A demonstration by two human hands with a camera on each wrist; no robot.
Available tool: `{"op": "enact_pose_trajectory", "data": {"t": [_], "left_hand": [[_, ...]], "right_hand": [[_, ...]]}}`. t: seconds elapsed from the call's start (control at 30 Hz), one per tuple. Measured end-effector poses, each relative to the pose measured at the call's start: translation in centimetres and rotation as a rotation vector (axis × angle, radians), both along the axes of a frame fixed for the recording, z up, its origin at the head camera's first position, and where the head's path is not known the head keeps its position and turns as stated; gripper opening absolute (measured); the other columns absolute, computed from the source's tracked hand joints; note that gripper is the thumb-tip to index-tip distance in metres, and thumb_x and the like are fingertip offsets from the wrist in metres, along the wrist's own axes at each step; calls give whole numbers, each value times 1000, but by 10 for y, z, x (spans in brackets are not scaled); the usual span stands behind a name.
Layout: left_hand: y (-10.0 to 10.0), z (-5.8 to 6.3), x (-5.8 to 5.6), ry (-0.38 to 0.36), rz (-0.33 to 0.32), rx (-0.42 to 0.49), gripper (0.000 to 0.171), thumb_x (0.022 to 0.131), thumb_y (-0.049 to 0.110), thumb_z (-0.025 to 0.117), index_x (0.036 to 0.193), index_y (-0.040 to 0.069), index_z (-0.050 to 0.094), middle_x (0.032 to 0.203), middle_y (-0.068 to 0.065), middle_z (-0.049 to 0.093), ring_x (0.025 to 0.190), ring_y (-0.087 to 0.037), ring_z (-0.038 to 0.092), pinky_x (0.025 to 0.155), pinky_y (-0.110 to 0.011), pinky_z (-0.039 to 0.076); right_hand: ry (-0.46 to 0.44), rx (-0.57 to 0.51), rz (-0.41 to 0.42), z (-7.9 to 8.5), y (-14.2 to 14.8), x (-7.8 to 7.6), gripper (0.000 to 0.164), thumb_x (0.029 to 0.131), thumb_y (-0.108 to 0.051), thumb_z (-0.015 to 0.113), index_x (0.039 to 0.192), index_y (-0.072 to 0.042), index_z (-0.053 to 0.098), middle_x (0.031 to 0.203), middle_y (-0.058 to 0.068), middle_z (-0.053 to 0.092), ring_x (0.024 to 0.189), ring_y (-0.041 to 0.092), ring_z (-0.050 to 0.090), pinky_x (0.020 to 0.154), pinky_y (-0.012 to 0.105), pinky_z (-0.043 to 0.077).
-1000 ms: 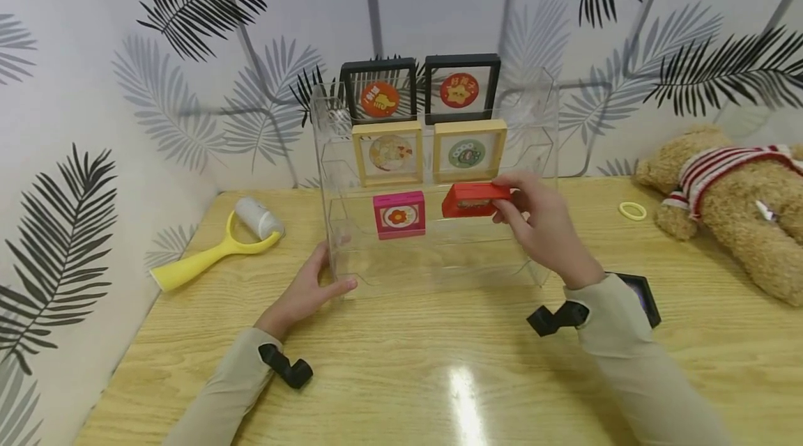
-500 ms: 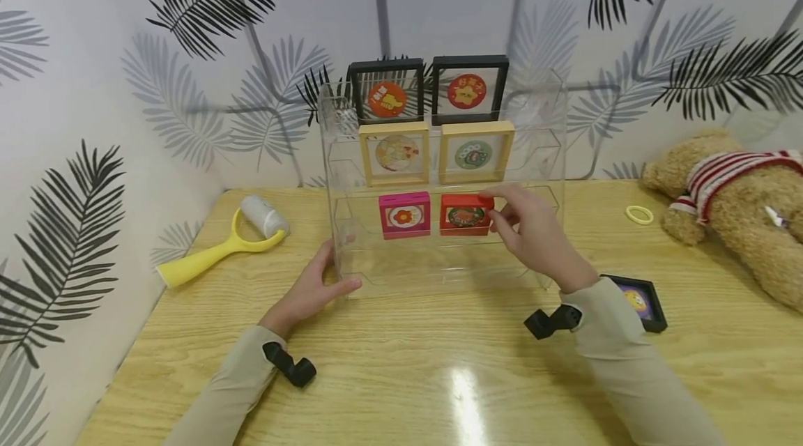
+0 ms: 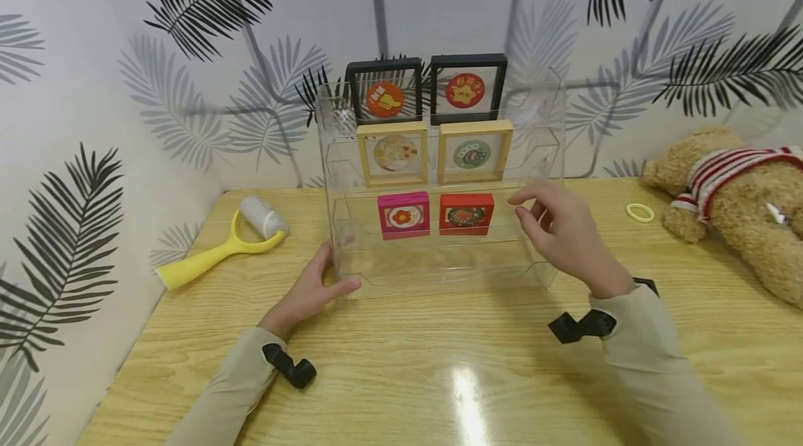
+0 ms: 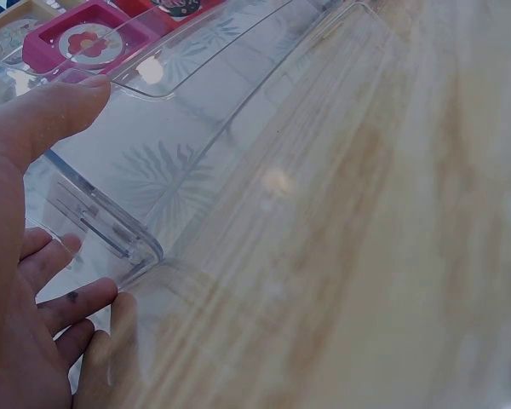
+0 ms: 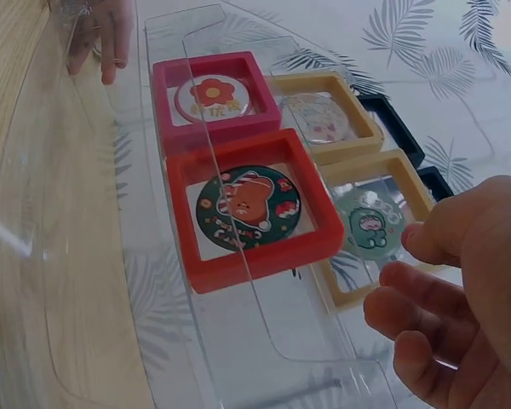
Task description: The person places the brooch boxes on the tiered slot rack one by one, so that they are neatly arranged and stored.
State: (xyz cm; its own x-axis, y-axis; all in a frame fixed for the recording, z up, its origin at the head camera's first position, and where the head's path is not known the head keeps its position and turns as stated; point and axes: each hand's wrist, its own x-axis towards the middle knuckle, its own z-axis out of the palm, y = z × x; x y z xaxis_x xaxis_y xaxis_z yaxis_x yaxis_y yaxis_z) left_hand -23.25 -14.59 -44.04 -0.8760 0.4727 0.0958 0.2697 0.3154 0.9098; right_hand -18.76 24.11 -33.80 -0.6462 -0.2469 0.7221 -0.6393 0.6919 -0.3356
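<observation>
A clear acrylic display rack stands on the table with small frames on its tiers. My left hand grips its lower left corner; in the left wrist view the thumb lies along the front and the fingers are at the side edge. My right hand, fingers loosely bent, hovers at the rack's right with nothing in it. On the bottom tier, a red frame with a bear badge stands beside a magenta frame with a flower badge.
Two cream frames, one of them right, fill the middle tier; black frames stand on top. A yellow-handled roller lies left. At right are a yellow ring, a teddy bear and a mostly hidden black frame.
The red frame has tipped from lying back to upright on the bottom tier beside the magenta one. My right hand has let go of it and moved right. The left hand has stayed put.
</observation>
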Motion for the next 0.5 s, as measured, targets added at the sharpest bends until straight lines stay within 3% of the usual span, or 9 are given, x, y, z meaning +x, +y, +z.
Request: {"op": "enact_pose_trajectory", "data": {"t": [0.2,0.5], "left_hand": [[0,1,-2,4,-5,-2,76,89,21,70,151,19,25,153,-16,33,141,-34,30,113,-59,19],[0,0,-1,-1,14,-16,77,88,23,70,151,20,25,155,-14,31,143,-34,27,114,-59,16]], "right_hand": [[-10,-14,-12,4,20,13,16,83,10,65,93,-1,68,79,6,66,57,1,47,54,14,40],[-91,20,-76,-9,59,35,18,82,10,66,93,-4,68,74,2,64,54,-3,47,51,13,39]]}}
